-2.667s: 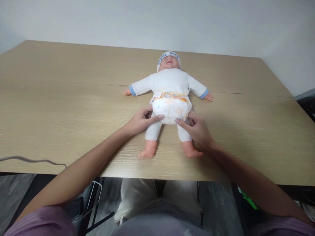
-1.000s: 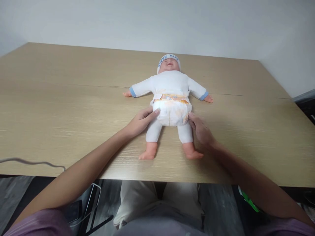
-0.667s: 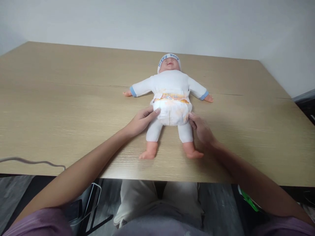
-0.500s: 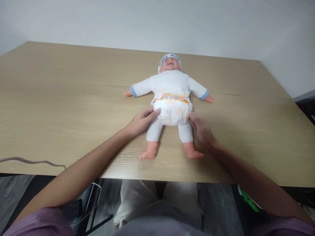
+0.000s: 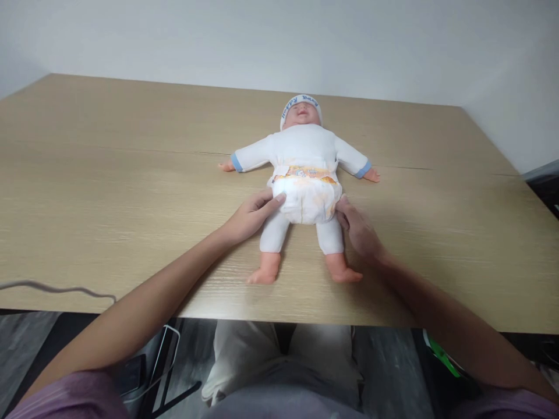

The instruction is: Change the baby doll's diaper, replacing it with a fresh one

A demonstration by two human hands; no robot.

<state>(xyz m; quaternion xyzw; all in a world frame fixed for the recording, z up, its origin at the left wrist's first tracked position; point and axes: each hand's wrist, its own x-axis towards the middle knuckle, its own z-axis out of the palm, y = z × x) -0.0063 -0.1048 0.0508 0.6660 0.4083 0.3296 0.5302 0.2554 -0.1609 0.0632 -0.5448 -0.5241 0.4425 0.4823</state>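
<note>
A baby doll [image 5: 304, 146] in a white top with blue cuffs and a white cap lies on its back on the wooden table [image 5: 109, 192], head away from me. It wears a white diaper [image 5: 308, 201] with an orange printed waistband. My left hand [image 5: 248, 216] is closed on the diaper's left leg edge, thumb on top and fingers curled beside the thigh. My right hand [image 5: 358, 230] presses against the diaper's right side at the hip, its fingers tucked in at the leg opening.
A grey cable [image 5: 56, 288] trails over the table's near left edge. The table meets a white wall at the back. Below the near edge are my lap in light trousers [image 5: 279, 349] and something green [image 5: 442, 356] on the floor.
Both hands have slid from the crotch of the diaper outward to its leg edges at the hips. Over the last second they have barely moved, and the doll stays put.
</note>
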